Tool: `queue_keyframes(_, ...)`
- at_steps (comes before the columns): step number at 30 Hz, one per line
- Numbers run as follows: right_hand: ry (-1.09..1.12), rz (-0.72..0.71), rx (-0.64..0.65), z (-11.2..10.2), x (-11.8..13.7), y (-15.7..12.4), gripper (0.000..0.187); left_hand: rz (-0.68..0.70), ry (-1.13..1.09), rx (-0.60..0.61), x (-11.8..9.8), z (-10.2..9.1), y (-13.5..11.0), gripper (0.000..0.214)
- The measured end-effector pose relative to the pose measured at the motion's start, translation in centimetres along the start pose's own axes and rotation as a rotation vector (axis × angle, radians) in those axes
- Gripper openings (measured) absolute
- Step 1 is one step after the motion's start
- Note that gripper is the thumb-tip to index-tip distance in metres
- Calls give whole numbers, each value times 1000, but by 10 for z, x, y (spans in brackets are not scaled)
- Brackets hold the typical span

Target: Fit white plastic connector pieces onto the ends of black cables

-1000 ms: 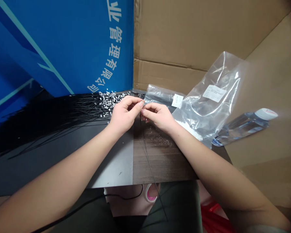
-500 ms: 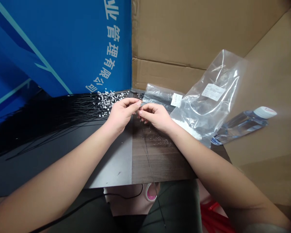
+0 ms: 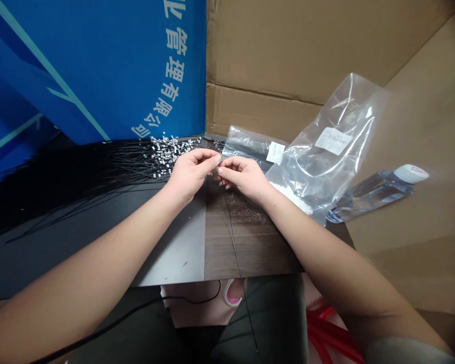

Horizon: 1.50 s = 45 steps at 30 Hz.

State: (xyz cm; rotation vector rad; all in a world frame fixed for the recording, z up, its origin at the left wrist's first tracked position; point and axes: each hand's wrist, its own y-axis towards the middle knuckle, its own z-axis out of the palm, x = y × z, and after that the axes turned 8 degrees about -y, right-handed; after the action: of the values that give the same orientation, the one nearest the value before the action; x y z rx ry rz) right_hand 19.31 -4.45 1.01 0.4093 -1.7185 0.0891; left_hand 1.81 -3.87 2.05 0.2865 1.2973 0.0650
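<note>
My right hand [image 3: 243, 176] is closed, its thumb and index finger pinching a thin black wire [image 3: 233, 237] near its upper end. From there the wire runs down over the table edge towards my lap. Fingertip to fingertip with it, my left hand [image 3: 191, 169] is also closed in a pinch; what lies between its fingers is too small and covered to make out. Left of my hands lies a large pile of black wires [image 3: 60, 177], many with small white ends [image 3: 169, 151]. A clear bag with white pieces [image 3: 288, 194] in it lies beside my right wrist.
A flat clear bag [image 3: 246, 141] with a label lies behind my hands. A water bottle [image 3: 377, 192] lies tilted at the right. A blue printed panel [image 3: 109, 60] and cardboard walls [image 3: 265, 50] enclose the table [image 3: 246, 253]. A black cable [image 3: 136, 308] crosses below the table edge.
The whole view has shifted slightly. Both hands stay pinched together at nearly the same spot, and the wire still hangs down from them.
</note>
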Motion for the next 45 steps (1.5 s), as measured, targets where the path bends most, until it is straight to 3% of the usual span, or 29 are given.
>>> queue_keyframes(3, 0, 25, -15, -5, 0, 2, 30, -9, -3, -5, 5, -1, 1, 31)
queue_keyframes(6, 41, 63, -110, -20, 2, 5, 31, 2, 72, -51, 13, -7, 4, 35)
queue_keyframes(9, 89, 54, -220, -41, 4, 8, 26, 60, 343, -18, 21, -16, 9, 27)
queue_keyframes(13, 133, 30, -281, -59, 1, 11, 23, 137, 695, 126, 29, -21, 11, 21)
queue_keyframes(19, 151, 33, -302, -55, -3, 11, 25, 249, 967, 315, 36, -8, 9, 18)
queue_keyframes(26, 191, 5, -299, -46, -11, 15, 31, 216, 1290, 432, 33, 13, 11, 31)
queue_keyframes(38, 221, 1, -407, -41, -13, 19, 22, 188, 1356, 433, 35, 16, 11, 25)
queue_keyframes(45, 212, 12, -413, -43, -15, 19, 18, 160, 1173, 363, 40, 7, 15, 16)
